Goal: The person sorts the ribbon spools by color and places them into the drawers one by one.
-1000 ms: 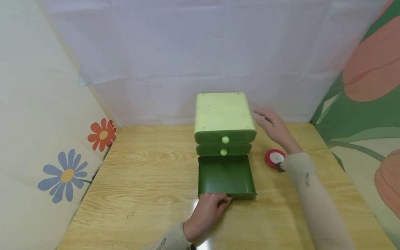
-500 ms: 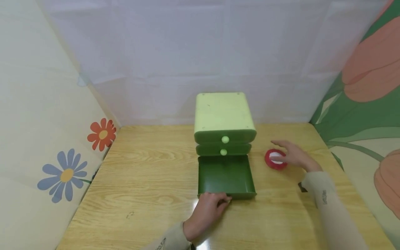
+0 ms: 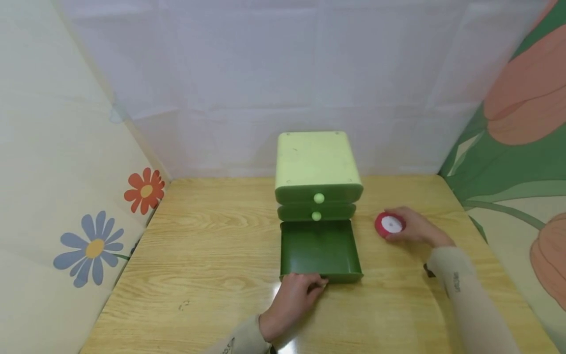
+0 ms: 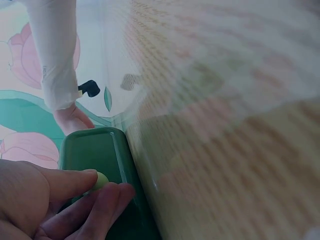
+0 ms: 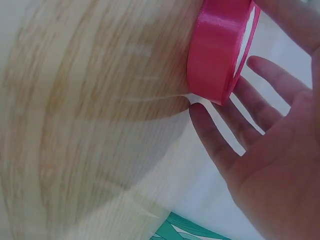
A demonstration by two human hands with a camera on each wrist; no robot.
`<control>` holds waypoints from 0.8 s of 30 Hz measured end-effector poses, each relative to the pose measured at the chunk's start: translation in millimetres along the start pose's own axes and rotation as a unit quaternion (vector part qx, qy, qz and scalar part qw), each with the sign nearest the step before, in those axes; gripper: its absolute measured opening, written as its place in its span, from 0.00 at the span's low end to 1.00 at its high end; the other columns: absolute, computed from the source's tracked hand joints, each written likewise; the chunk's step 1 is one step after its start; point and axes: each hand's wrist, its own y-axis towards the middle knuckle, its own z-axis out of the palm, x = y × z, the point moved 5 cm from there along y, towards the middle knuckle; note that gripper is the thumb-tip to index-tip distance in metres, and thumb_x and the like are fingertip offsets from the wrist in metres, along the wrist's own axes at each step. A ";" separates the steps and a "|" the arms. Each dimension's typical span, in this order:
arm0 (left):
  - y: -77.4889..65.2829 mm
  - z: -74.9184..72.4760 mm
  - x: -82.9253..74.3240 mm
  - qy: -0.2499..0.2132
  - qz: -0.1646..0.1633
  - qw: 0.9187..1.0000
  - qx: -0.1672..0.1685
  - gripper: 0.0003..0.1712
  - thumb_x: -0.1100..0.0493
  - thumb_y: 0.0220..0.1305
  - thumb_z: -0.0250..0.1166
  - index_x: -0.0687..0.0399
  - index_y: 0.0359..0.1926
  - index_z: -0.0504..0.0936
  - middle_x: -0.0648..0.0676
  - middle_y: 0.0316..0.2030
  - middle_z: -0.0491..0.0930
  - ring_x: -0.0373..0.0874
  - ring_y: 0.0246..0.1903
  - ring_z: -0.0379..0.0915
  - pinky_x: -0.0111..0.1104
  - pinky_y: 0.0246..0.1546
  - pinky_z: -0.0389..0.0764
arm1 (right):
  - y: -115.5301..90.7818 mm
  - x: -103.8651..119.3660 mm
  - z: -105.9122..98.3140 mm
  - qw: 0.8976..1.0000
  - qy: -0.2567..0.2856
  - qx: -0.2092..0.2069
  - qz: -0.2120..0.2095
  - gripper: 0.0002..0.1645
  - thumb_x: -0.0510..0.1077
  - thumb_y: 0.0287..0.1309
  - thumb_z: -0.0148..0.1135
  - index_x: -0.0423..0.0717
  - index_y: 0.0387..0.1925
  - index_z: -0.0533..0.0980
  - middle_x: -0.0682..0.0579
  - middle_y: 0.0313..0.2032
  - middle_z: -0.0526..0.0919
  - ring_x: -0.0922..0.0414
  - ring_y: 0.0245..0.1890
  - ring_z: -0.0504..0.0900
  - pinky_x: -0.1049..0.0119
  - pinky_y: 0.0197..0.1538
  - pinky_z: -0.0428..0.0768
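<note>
My left hand [image 3: 289, 300] pinches the round light-green knob [image 4: 101, 180] on the front of the bottom drawer [image 3: 318, 248], which is pulled far out and has nothing in it. Above it, the green drawer cabinet [image 3: 316, 157] has its top two drawers in. To the right, my right hand [image 3: 415, 226] holds a roll of pinkish-red ribbon [image 3: 379, 227] by its edge, thumb on the near side and fingers on the far side. The right wrist view shows the ribbon's shiny band close over the table, its white side disc facing the palm.
The wood-grain table [image 3: 212, 246] runs back to a white cloth backdrop [image 3: 221, 98]. A flower-printed panel [image 3: 101, 196] stands at the left and another [image 3: 522, 147] at the right. The pulled-out drawer lies between my two hands.
My right hand has come from beside the cabinet, down and to the right, to the ribbon roll and taken hold of its edge. The left hand and drawer have stayed still.
</note>
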 end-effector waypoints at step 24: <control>-0.4 -0.1 1.4 -0.008 0.006 1.000 -0.003 0.05 0.61 0.65 0.73 0.51 0.41 0.91 0.46 0.38 0.91 0.38 0.40 0.89 0.26 0.42 0.87 | -9.5 22.4 -13.0 0.998 0.050 -0.027 -0.039 0.59 0.71 0.56 0.72 0.51 0.80 0.58 0.36 0.72 0.67 0.35 0.68 0.69 0.35 0.63 0.78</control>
